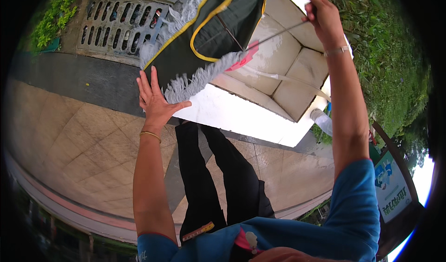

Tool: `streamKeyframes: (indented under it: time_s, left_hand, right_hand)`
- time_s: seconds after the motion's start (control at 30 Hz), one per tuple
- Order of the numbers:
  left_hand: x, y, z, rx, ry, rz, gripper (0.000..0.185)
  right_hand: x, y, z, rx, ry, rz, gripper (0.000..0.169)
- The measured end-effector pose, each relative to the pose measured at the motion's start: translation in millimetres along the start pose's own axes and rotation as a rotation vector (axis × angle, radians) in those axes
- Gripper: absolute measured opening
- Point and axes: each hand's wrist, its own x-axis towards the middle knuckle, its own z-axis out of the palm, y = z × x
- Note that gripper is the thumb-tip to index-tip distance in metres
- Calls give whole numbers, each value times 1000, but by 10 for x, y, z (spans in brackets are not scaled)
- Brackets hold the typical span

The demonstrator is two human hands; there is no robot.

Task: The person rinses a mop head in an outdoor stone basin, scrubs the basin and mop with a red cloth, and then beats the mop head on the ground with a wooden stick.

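Note:
A flat dust mop head (181, 49), with dark fabric backing, yellow trim and grey-white string fringe, lies over a white-rimmed tiled basin (226, 105). My left hand (155, 96) rests at its near left end, fingers spread and thumb apart, with no grip visible. Inside the yellow-edged opening of the backing, part of a thin metal wire frame (228, 32) shows. My right hand (322, 16) is raised at the upper right, its fingers closed around the end of a thin metal rod (278, 35) that slants down to the mop head. A pink-red piece (245, 58) shows beside the fringe.
A metal drain grate (120, 26) lies beyond the paving at upper left. A pale strap or hose (296, 79) crosses the basin. A clear plastic container (322, 120) stands at the basin's right corner. Green plants (383, 52) grow on the right, near a sign board (393, 188).

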Motion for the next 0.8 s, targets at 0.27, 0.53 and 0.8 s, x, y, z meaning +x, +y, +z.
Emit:
streamKeyframes:
  time_s: [0.27, 0.53, 0.8]
  left_hand:
    - [60, -247, 65, -200, 202, -35, 97]
    - [343, -656, 345, -460, 555, -330, 41]
    - [127, -625, -44, -477, 469, -121, 38]
  right_hand:
    - [-846, 721, 144, 622, 13, 220, 25]
    - [-680, 598, 251, 433, 41, 133, 31]
    - [-223, 842, -455, 384, 330, 154, 22]
